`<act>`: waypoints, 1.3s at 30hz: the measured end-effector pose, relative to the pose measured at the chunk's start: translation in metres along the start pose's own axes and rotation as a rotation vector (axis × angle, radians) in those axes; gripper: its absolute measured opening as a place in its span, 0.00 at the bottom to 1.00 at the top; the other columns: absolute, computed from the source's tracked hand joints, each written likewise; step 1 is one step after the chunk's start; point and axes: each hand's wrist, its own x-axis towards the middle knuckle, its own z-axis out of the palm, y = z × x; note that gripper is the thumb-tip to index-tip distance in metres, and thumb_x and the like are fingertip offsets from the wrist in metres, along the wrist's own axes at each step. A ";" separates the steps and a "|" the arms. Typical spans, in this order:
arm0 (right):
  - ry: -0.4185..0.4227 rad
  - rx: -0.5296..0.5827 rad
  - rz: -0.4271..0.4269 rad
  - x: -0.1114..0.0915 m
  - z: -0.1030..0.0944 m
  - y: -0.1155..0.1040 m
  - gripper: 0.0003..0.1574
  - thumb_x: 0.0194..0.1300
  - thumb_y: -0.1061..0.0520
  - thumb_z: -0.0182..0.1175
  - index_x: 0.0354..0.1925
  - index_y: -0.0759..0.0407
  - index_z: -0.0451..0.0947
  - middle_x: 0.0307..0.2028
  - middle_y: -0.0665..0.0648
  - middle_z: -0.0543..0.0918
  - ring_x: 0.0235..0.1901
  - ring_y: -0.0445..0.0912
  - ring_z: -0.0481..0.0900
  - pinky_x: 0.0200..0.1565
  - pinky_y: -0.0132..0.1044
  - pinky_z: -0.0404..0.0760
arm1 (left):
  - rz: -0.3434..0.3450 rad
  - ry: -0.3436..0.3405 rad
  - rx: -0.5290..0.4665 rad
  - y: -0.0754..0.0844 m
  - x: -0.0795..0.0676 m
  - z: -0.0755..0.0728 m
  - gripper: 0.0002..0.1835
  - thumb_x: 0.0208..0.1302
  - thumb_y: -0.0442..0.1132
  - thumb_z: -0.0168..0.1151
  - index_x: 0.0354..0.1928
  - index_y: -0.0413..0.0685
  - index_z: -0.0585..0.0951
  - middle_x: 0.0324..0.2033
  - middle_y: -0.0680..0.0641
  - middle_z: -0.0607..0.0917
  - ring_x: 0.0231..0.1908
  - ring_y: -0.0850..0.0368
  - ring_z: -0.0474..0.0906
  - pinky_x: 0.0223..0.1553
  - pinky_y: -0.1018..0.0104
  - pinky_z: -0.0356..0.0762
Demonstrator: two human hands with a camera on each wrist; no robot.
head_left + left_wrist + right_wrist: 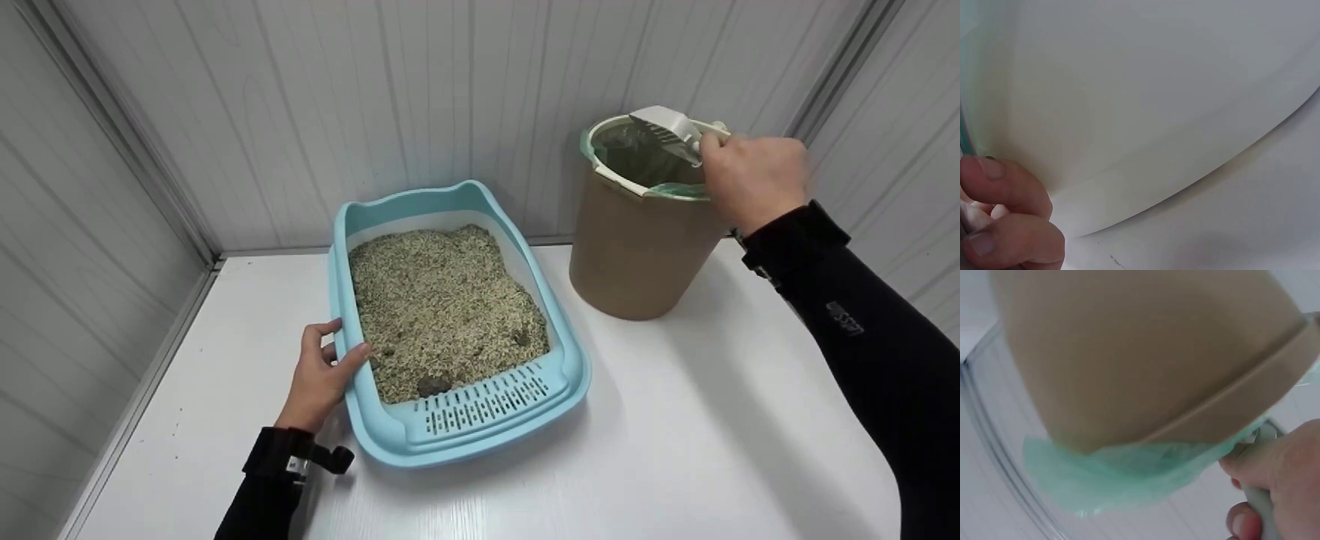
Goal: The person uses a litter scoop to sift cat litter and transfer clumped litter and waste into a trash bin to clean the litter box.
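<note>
Black sleeve [840,315] lies closest to the camera, and beyond its cuff the right hand [761,180] has its fingers curled round the handle of a white scoop [664,124]; left of that grip the scoop's slotted head tilts over the mouth of a brown bin [637,255], whose wall drops away below the hand and whose green liner [679,190] folds over the edge just beside it; the left hand [319,379] grips the side rim of a blue litter tray [576,360], thumb over the top and fingers outside; right of that thumb spreads a bed of litter [442,292], with a dark clump [433,386] between the grip and the perforated lip [487,401], and a smaller dark spot [521,337] farther off, near the opposite wall; the work looks partway along, since the scoop is already out of the tray and over the bin, while clump and spot appear left to be lifted out; the scoop's angle hides its inner face, so whether its load has dropped or partly clings there I cannot fairly tell.
</note>
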 end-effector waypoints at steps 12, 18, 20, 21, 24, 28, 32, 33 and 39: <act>-0.100 0.250 0.223 0.000 -0.031 -0.028 0.21 0.81 0.50 0.59 0.38 0.67 0.72 0.18 0.62 0.72 0.19 0.65 0.74 0.21 0.60 0.66 | -0.007 0.007 -0.001 0.000 -0.002 -0.002 0.40 0.80 0.45 0.71 0.82 0.47 0.58 0.59 0.29 0.83 0.44 0.52 0.88 0.41 0.61 0.87; -0.081 0.471 0.086 -0.009 -0.056 -0.082 0.21 0.82 0.47 0.66 0.49 0.66 0.77 0.25 0.66 0.82 0.22 0.64 0.80 0.25 0.61 0.73 | -0.010 0.012 0.004 0.002 -0.002 0.000 0.42 0.80 0.47 0.72 0.82 0.47 0.58 0.59 0.30 0.83 0.43 0.51 0.88 0.40 0.60 0.87; -0.156 0.509 0.042 -0.011 -0.061 -0.100 0.20 0.83 0.46 0.65 0.48 0.64 0.77 0.25 0.63 0.81 0.23 0.62 0.80 0.26 0.60 0.74 | -0.014 0.009 -0.011 0.002 -0.002 0.002 0.41 0.79 0.46 0.72 0.82 0.47 0.58 0.59 0.30 0.83 0.43 0.51 0.88 0.40 0.60 0.87; -0.213 0.522 0.031 -0.011 -0.062 -0.109 0.20 0.84 0.45 0.64 0.47 0.63 0.77 0.26 0.62 0.81 0.25 0.61 0.81 0.27 0.60 0.75 | -0.016 0.007 -0.016 0.002 -0.001 0.003 0.41 0.79 0.46 0.72 0.82 0.48 0.58 0.59 0.31 0.83 0.43 0.51 0.88 0.40 0.60 0.87; -0.403 0.546 -0.006 -0.011 -0.061 -0.135 0.21 0.86 0.43 0.61 0.49 0.61 0.80 0.32 0.59 0.84 0.31 0.58 0.83 0.36 0.60 0.80 | -0.017 0.000 -0.029 0.003 -0.001 0.004 0.42 0.79 0.46 0.72 0.82 0.47 0.58 0.59 0.31 0.83 0.43 0.52 0.88 0.40 0.60 0.88; -0.647 0.514 -0.077 -0.003 -0.050 -0.168 0.23 0.86 0.41 0.60 0.45 0.59 0.86 0.34 0.56 0.85 0.34 0.54 0.83 0.37 0.55 0.82 | -0.007 -0.002 -0.048 0.003 0.000 0.004 0.41 0.79 0.44 0.72 0.81 0.47 0.59 0.58 0.31 0.84 0.44 0.50 0.88 0.41 0.59 0.89; -0.817 0.426 -0.153 0.013 -0.038 -0.194 0.23 0.84 0.41 0.62 0.35 0.54 0.84 0.31 0.54 0.80 0.31 0.52 0.79 0.34 0.50 0.78 | -0.008 -0.001 -0.057 0.003 -0.001 0.004 0.40 0.79 0.43 0.72 0.81 0.47 0.59 0.58 0.31 0.84 0.43 0.50 0.89 0.41 0.59 0.89; -0.848 0.399 -0.169 0.018 -0.036 -0.199 0.24 0.84 0.42 0.62 0.33 0.54 0.84 0.30 0.54 0.80 0.31 0.52 0.78 0.35 0.49 0.78 | -0.008 0.000 -0.055 0.003 -0.001 0.004 0.40 0.79 0.43 0.72 0.81 0.46 0.59 0.58 0.31 0.84 0.43 0.50 0.89 0.41 0.60 0.89; -0.987 0.307 -0.235 0.043 -0.029 -0.218 0.19 0.79 0.53 0.60 0.27 0.52 0.82 0.26 0.53 0.86 0.25 0.49 0.81 0.32 0.44 0.77 | -0.002 0.001 -0.044 0.003 -0.001 0.005 0.40 0.79 0.43 0.72 0.81 0.46 0.59 0.58 0.31 0.84 0.43 0.52 0.88 0.40 0.60 0.88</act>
